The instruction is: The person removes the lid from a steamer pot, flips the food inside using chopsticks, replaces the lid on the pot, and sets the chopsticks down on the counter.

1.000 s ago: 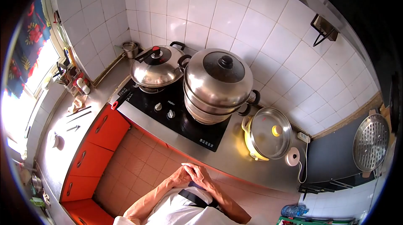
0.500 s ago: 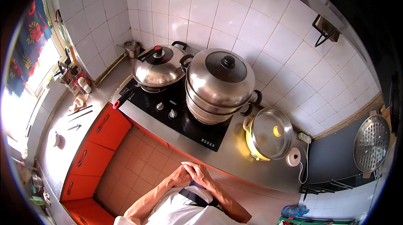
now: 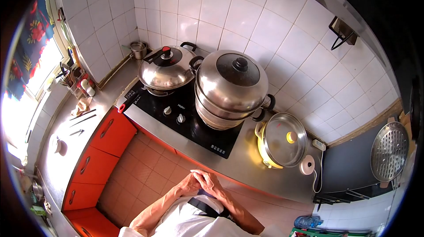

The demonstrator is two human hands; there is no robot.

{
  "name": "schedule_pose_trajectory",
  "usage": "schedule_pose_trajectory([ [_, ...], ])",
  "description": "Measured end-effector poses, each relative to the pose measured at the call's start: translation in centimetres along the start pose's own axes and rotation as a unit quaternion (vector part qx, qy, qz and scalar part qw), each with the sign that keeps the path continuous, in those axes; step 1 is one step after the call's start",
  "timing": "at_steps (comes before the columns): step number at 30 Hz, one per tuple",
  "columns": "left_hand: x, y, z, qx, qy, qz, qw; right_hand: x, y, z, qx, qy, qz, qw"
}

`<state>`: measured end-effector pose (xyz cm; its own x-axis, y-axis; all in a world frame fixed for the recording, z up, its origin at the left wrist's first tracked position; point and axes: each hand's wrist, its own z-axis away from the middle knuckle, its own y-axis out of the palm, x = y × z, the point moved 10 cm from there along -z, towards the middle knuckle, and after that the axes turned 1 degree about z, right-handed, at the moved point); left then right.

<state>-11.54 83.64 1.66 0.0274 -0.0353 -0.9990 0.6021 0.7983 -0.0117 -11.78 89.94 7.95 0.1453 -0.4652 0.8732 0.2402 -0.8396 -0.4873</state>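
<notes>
My left hand [image 3: 189,183] and my right hand [image 3: 209,181] are clasped together in front of my body, at the lower middle of the view. Their fingers are folded over one another, and no object shows in them. Both are apart from the counter edge. Beyond them lies a black gas stove [image 3: 176,114]. A tall steel steamer pot [image 3: 234,95] with a domed lid stands on its right side. Farther left, a lidded wok [image 3: 167,71] sits on the other burner. Right of the stove is a yellow electric pot [image 3: 282,142] under a glass lid.
A pink round object [image 3: 307,165] and a white cord lie beside the electric pot. A perforated steamer plate [image 3: 389,151] stands at the right. Utensils in a holder [image 3: 73,80] are by the window. Orange cabinets [image 3: 95,166] line the left counter. A small metal pot [image 3: 138,50] occupies the back corner.
The view has shifted very slightly. My hands stay clasped in the same place, and the pots have not moved.
</notes>
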Motion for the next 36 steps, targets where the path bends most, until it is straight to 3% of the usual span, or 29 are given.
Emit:
schedule_pose_trajectory([
  [2,0.8,0.0,0.1,0.006,-0.019,-0.056,0.998,-0.1,0.1,0.0,0.0,0.0,-0.009,1.0],
  [5,1.6,0.1,0.2,0.005,-0.035,-0.005,0.999,-0.1,0.3,-0.1,0.011,0.002,-0.01,1.0],
  [12,3.8,0.5,0.4,0.034,-0.03,-0.032,0.998,-0.6,0.5,0.2,0.013,0.009,-0.012,1.0],
  [17,2.3,0.9,0.1,0.035,0.016,-0.023,0.999,-0.7,0.2,0.4,0.004,-0.006,-0.003,1.0],
  [36,1.9,0.8,0.2,0.022,-0.022,-0.063,0.998,-0.5,0.1,0.6,0.01,0.012,-0.004,1.0],
])
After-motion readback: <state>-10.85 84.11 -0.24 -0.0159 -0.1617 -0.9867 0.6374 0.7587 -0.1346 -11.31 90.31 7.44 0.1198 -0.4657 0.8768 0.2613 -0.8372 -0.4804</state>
